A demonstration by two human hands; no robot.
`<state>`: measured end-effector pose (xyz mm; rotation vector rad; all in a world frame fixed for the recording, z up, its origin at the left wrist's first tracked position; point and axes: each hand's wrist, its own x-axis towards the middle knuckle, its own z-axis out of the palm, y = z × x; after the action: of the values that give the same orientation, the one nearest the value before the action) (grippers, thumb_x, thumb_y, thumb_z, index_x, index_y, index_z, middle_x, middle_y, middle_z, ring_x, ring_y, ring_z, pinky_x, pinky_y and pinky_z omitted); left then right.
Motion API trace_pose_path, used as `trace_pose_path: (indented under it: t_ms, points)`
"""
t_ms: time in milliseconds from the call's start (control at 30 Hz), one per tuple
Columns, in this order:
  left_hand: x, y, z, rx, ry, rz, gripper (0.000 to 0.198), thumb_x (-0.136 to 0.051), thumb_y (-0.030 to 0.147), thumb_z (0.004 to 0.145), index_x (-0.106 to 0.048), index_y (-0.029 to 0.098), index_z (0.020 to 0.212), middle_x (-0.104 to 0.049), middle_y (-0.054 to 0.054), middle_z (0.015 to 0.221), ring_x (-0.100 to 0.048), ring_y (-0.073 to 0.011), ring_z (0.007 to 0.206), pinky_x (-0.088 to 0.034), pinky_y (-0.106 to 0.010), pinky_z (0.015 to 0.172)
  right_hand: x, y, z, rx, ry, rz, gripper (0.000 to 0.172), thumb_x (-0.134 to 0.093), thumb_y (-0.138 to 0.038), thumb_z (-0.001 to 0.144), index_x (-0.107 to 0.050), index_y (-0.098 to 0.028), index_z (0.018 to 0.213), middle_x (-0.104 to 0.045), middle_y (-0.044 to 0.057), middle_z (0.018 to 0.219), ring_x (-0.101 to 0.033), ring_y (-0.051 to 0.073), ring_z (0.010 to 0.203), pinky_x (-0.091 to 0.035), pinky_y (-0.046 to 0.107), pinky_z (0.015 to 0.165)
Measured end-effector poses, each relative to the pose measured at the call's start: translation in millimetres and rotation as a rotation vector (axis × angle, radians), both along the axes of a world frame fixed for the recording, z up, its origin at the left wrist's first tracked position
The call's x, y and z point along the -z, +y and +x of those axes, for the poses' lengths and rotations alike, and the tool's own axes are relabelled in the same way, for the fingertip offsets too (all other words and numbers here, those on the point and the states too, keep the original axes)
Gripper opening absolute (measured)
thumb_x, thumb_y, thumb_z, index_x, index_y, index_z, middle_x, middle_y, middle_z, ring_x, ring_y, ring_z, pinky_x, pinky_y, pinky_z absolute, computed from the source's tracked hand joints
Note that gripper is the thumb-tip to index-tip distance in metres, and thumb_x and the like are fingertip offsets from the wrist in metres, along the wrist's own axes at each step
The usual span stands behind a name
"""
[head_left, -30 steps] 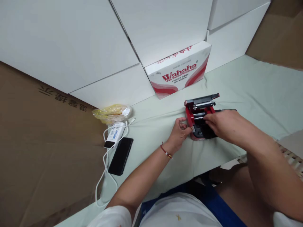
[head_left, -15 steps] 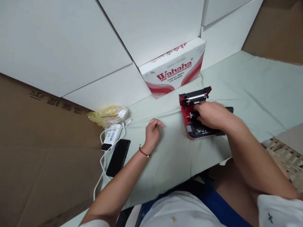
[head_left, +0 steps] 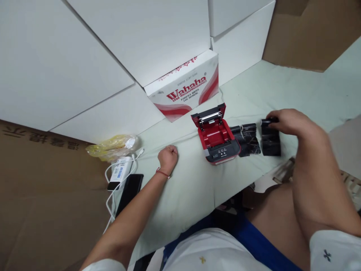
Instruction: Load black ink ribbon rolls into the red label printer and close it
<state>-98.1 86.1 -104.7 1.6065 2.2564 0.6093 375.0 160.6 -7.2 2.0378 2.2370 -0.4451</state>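
A small red-and-black printer (head_left: 224, 150) stands on the cloth with its lid (head_left: 210, 114) raised and its red inner bay bare. To the right of it, my right hand (head_left: 289, 121) pinches the top end of a black roll (head_left: 270, 141), whose loose strip lies flat toward me. Between that roll and the printer lie more black rolls with loose strips (head_left: 249, 137), partly overlapping. My left hand (head_left: 168, 158) rests on the cloth left of the printer, curled into a fist with nothing visible in it.
A white and red Wahaha carton (head_left: 183, 88) stands against the white panels behind. On the left lie a yellow plastic bag (head_left: 111, 146), a white power bank (head_left: 121, 171), a white cable (head_left: 108, 203) and a black phone (head_left: 129, 192). Brown cardboard (head_left: 42, 188) flanks the table.
My right hand has left the printer's bay and moved right with the black roll, down to the cloth. The bay now shows bare. My left hand has curled tighter.
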Motion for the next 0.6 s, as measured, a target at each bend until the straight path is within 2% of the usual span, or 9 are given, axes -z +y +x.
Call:
trace_pose_path:
  t_ms: [67,167,267,333,400,500,533,600]
  points:
    - [2.1,-0.7,2.3,0.037,0.149,-0.025,0.020,-0.051,0.005,0.070,-0.061,0.019,0.060,-0.063,-0.004,0.071,-0.050,-0.0180,0.069,-0.025,-0.030,0.067,8.5,1.8,-8.0,-0.002,0.016,0.091,0.047,-0.049,-0.029,0.099,-0.070,-0.009,0.136,-0.069,0.028,0.134,-0.066,0.031,0.110,-0.045,0.041,0.081]
    - [5.0,0.1,3.9,0.057,0.284,-0.069,0.022,-0.052,0.007,0.078,-0.069,0.018,0.068,-0.069,-0.007,0.079,-0.054,-0.0196,0.073,-0.025,-0.031,0.066,18.8,7.1,-22.4,-0.078,0.070,0.149,0.048,-0.050,-0.027,0.097,-0.067,-0.017,0.141,-0.063,0.018,0.149,-0.062,0.032,0.125,-0.046,0.039,0.092]
    - [5.7,0.9,5.9,0.071,0.384,-0.129,0.025,-0.051,0.011,0.085,-0.074,0.017,0.078,-0.073,-0.009,0.088,-0.058,-0.0209,0.077,-0.027,-0.031,0.065,34.7,16.1,-38.1,-0.163,0.049,0.041,0.048,-0.055,-0.026,0.093,-0.069,-0.023,0.139,-0.069,0.014,0.141,-0.064,0.033,0.122,-0.049,0.041,0.093]
    - [4.6,0.6,7.3,0.082,0.415,-0.161,0.028,-0.049,0.011,0.087,-0.076,0.018,0.082,-0.075,-0.009,0.092,-0.061,-0.0214,0.080,-0.029,-0.030,0.066,44.9,21.5,-48.0,-0.188,-0.009,-0.056,0.050,-0.057,-0.025,0.092,-0.069,-0.021,0.140,-0.070,0.017,0.137,-0.066,0.035,0.118,-0.051,0.042,0.091]
    - [3.5,-0.2,8.0,0.086,0.417,-0.168,0.029,-0.049,0.011,0.087,-0.077,0.018,0.083,-0.076,-0.009,0.093,-0.063,-0.0213,0.082,-0.031,-0.030,0.067,47.5,22.7,-51.9,-0.203,-0.045,-0.100,0.051,-0.059,-0.023,0.090,-0.068,-0.017,0.141,-0.070,0.020,0.135,-0.066,0.036,0.117,-0.051,0.043,0.092]
    - [3.6,-1.0,7.2,0.086,0.412,-0.152,0.030,-0.049,0.010,0.086,-0.076,0.019,0.081,-0.076,-0.009,0.093,-0.065,-0.0213,0.083,-0.035,-0.030,0.069,26.7,9.5,-35.4,-0.285,0.058,-0.160,0.048,-0.062,-0.023,0.089,-0.071,-0.015,0.136,-0.072,0.018,0.131,-0.068,0.032,0.113,-0.051,0.040,0.095]
    - [4.2,-0.9,6.5,0.088,0.405,-0.146,0.029,-0.048,0.010,0.086,-0.076,0.019,0.080,-0.076,-0.009,0.093,-0.065,-0.0214,0.083,-0.036,-0.030,0.069,13.3,0.7,-24.7,-0.347,0.146,-0.195,0.046,-0.062,-0.026,0.091,-0.073,-0.016,0.135,-0.074,0.016,0.130,-0.069,0.028,0.110,-0.051,0.038,0.096]
    - [5.5,0.0,4.8,0.094,0.382,-0.131,0.028,-0.048,0.009,0.086,-0.074,0.019,0.079,-0.076,-0.009,0.092,-0.066,-0.0219,0.083,-0.038,-0.030,0.071,-18.9,-20.5,-4.1,-0.370,0.318,-0.305,0.044,-0.063,-0.044,0.093,-0.076,-0.026,0.132,-0.077,0.010,0.124,-0.072,0.024,0.102,-0.055,0.035,0.088]
